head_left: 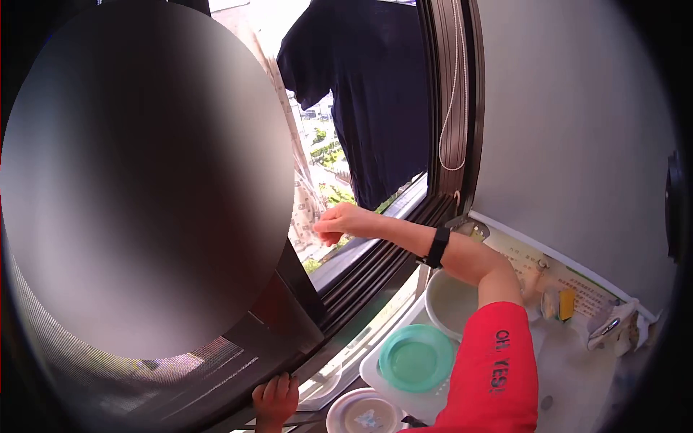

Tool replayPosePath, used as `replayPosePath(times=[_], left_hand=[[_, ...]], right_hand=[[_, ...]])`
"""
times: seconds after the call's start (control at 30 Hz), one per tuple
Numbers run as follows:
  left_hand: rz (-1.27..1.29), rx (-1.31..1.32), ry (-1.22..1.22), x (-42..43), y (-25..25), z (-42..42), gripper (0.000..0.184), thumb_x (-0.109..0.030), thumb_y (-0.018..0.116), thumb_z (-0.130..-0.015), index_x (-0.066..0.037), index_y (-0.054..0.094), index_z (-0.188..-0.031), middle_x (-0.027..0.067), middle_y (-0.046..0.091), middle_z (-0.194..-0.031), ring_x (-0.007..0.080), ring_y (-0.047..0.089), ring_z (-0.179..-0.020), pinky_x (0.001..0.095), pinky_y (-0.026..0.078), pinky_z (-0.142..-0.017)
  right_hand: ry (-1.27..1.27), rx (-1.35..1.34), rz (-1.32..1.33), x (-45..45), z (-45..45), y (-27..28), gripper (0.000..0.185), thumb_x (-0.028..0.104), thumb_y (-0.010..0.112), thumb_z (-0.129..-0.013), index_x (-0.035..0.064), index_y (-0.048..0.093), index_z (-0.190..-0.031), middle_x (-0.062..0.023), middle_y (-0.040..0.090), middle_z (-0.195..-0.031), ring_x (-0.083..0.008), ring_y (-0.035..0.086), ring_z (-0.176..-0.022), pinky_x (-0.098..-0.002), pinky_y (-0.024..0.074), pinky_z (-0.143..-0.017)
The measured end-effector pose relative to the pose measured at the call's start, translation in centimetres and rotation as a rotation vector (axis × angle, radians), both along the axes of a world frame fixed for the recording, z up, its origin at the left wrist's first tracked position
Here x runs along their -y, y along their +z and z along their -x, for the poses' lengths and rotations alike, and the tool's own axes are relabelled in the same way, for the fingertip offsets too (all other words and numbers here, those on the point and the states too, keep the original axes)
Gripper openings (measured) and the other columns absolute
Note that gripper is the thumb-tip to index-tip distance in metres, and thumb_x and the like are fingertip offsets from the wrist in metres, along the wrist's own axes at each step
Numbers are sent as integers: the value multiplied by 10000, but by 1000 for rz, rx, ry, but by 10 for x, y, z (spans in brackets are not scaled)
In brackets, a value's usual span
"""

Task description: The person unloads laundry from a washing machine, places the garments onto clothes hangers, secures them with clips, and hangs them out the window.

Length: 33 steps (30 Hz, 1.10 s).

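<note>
R hand (341,222) is at the opening in the window frame (379,260), fingers loosely curled, little or no gap b/w them; tips overlap the patterned cloth (304,209), but can't tell if they've got hold of it or are just in front. Cloth hangs on the outer side of the frame, partly hidden.

L hand (276,397) is at the frame's inner lower edge, fingers bent over it; thumb + palm not clear, so can't tell how tight.

R wrist has a black band (437,247); red sleeve (497,368) w/ "OH, YES!" on it is inside the frame. Dark garment (382,94) hangs outside the frame, just beyond the R forearm. Beaded cord (452,169) hangs along the frame's upright.

Inside, nr the frame: pale basin (451,299), green round item (416,355) & round tub (367,415) w/ butterfly pic on top. Farther in from the frame, past the R arm: yellow block (567,304). Big blurry grey oval (144,180) covers much of the frame's L part; can't tell what it is.
</note>
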<state>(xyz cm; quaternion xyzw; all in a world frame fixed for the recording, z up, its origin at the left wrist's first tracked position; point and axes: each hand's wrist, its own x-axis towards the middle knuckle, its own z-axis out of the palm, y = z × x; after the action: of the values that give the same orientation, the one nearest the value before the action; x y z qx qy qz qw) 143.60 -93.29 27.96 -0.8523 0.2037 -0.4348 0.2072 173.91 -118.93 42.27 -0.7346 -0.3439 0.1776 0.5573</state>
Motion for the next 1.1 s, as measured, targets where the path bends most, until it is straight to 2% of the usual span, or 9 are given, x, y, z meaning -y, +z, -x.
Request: replayPosePath(times=[0.1, 0.17, 0.2, 0.3, 0.43, 0.6, 0.67, 0.8, 1.1], left_hand=[[120, -23, -71, -2, -10, 0, 93, -175, 625, -747, -171, 581, -829, -10, 557, -965, 155, 529, -889, 343, 379, -752], [302, -166, -153, 3, -5, 7, 290, -192, 541, -879, -15, 570, -1107, 160, 635, -1023, 299, 596, -963, 364, 460, -836], [310, -158, -259, 14, -1, 4, 222, -173, 585, -826, -57, 575, -1015, 117, 609, -1004, 261, 583, -940, 374, 442, -834], [331, -155, -498, 78, 20, -6, 145, -116, 681, -716, -123, 589, -828, 50, 561, -966, 203, 571, -894, 416, 408, -874], [386, -148, -468, 147, 62, -50, 140, -108, 643, -750, -123, 621, -888, 65, 553, -1014, 227, 564, -968, 496, 356, -959], [350, -57, -81, 197, 118, -130, 310, -117, 658, -728, -89, 583, -1027, 119, 465, -1203, 310, 398, -1196, 572, 211, -1036], [258, -55, 133, 201, 128, -154, 424, -140, 666, -720, -108, 548, -1126, 131, 367, -1336, 317, 276, -1299, 581, 140, -1064], [94, -19, 259, 181, 116, -217, 542, -121, 627, -717, -162, 479, -1238, 152, 219, -1451, 314, 139, -1371, 583, 74, -1087], [71, -118, 184, 220, 116, -250, 365, -135, 565, -795, -120, 526, -1158, 172, 168, -1472, 296, 88, -1384, 552, 72, -1099]], right_hand=[[-889, 966, 210, 116, -29, 0, 154, 194, 600, -811, 45, 605, -772, -129, 601, -811, -310, 611, -727, -402, 491, -664], [-1043, 1217, 347, 191, -49, 1, 217, 238, 588, -823, 23, 571, -842, -141, 570, -891, -308, 571, -873, -413, 463, -758], [-1087, 1305, 425, 216, -58, 0, 241, 249, 578, -829, 12, 559, -864, -148, 563, -903, -314, 559, -905, -412, 455, -780], [-1160, 700, 201, 257, -92, -6, 487, 331, 616, -811, -4, 495, -1143, -185, 597, -1003, -314, 574, -968, -371, 441, -839], [-1111, 511, 54, 260, -134, -20, 677, 448, 631, -775, -40, 463, -1213, -228, 550, -1167, -318, 531, -1094, -365, 413, -911], [-954, 351, 545, 228, -121, -23, 809, 558, 571, -756, -8, 386, -1304, -232, 465, -1278, -361, 440, -1200, -395, 373, -972], [-993, 497, 790, 215, -108, -34, 612, 464, 561, -794, 0, 504, -1188, -206, 596, -1088, -307, 586, -1022, -369, 458, -858], [-798, 453, 281, 213, -65, -36, 260, 256, 519, -851, 14, 604, -805, -114, 614, -638, -223, 607, -512, -361, 495, -586], [-607, 194, -63, 245, 121, -32, 215, 198, 560, -888, -4, 627, -863, -38, 598, -663, -76, 559, -551, -222, 461, -512]])
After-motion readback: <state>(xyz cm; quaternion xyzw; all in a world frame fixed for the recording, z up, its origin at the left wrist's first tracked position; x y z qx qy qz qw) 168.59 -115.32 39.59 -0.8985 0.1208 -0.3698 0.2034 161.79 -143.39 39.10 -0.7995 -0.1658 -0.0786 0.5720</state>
